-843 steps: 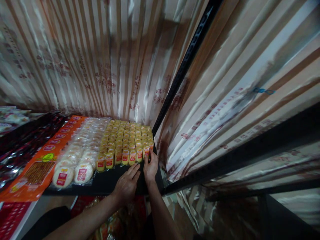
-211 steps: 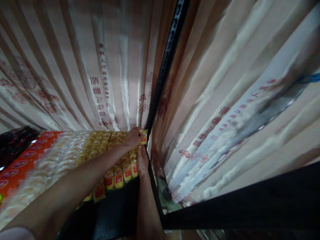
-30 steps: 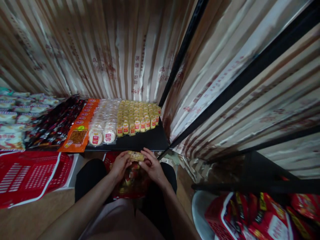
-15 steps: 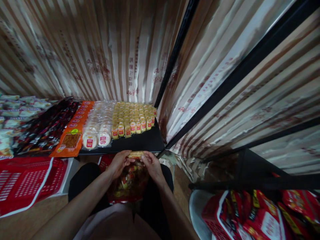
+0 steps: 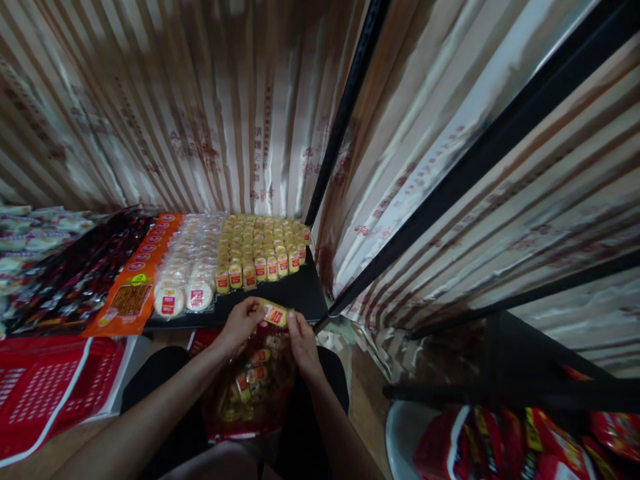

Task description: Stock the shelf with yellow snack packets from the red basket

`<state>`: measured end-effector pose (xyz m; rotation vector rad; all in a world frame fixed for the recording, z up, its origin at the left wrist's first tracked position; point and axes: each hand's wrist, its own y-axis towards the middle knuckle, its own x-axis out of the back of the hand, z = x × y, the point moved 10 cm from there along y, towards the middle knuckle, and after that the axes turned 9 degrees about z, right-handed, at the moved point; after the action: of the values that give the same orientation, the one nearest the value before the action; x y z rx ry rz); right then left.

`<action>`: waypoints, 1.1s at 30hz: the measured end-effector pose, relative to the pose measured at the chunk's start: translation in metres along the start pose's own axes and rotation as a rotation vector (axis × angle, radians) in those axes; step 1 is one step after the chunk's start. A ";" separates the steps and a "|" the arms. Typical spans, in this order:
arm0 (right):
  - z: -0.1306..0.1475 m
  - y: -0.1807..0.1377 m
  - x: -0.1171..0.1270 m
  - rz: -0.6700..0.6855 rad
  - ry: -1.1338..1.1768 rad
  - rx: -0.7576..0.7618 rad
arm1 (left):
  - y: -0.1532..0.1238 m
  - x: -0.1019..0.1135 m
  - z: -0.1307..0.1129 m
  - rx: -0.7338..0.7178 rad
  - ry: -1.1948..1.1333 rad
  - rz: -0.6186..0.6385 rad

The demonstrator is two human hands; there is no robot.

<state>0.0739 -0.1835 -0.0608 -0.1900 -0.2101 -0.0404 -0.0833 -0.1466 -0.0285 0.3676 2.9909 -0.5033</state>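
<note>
Between my two hands is a small yellow snack packet [image 5: 275,315] with a red-and-white label. The fingers of my left hand [image 5: 243,321] pinch its left end, and those of my right hand [image 5: 302,339] grip its right end. Below it, on my lap, lies a clear-and-red bag [image 5: 250,407] with several similar yellow packets inside. Just beyond my hands, rows of matching yellow packets [image 5: 265,250] stand on a black shelf [image 5: 290,291].
Left along the shelf are round white cracker packs [image 5: 201,297], an orange snack bag [image 5: 127,300], dark packets [image 5: 75,273] and white packets [image 5: 40,237]. A red basket [image 5: 50,387] sits lower left. Red bags [image 5: 510,433] fill the lower right. Black posts [image 5: 345,120] cross the pleated curtain [image 5: 225,100].
The yellow packet has turned so its red label faces up toward me. Both hands still hold it. The view has shifted slightly, with the shelf goods now lower and further left.
</note>
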 end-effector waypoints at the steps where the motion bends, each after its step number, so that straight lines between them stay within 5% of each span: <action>1: 0.004 0.005 0.007 -0.056 -0.046 0.026 | 0.006 0.000 -0.008 -0.031 0.035 0.008; 7: 0.030 0.052 0.036 -0.279 -0.211 0.187 | 0.048 -0.007 -0.055 -0.154 0.159 -0.003; 18: 0.032 0.149 0.055 -0.281 -0.166 0.105 | 0.131 -0.031 -0.134 -0.376 0.360 -0.132; 24: 0.037 0.169 0.059 -0.320 -0.168 0.193 | 0.170 -0.068 -0.164 -0.464 0.711 -0.129; 33: 0.044 0.167 0.051 -0.363 -0.328 0.253 | 0.214 -0.120 -0.173 -0.636 1.065 -0.053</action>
<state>0.1248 -0.0126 -0.0383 0.0979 -0.5717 -0.3428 0.0790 0.0809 0.0827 0.6308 3.8439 0.9576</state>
